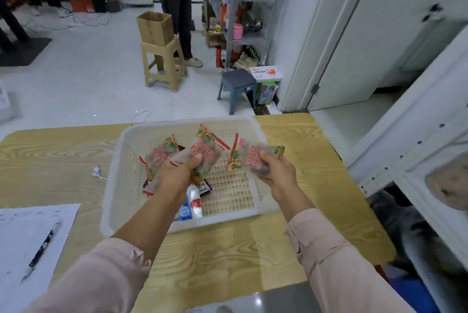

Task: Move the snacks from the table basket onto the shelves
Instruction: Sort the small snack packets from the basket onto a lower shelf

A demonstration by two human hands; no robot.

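Two pink sleeves (101, 274) are seen nearest, stretched over the wooden table (228, 257). Two red-printed snack packets (205, 154) are grasped in the left hand (177, 176), fingers curled round them, above the white basket (119, 160). A third packet (255, 158) of the same kind is gripped by the right hand (277, 176) over the basket's right side. Beneath the left wrist a blue-and-white packet (192, 205) is seen lying in the basket. Paper (22, 231) and a pen (41, 249) are laid left of the left arm. White shelves (417, 150) are seen right of the right hand.
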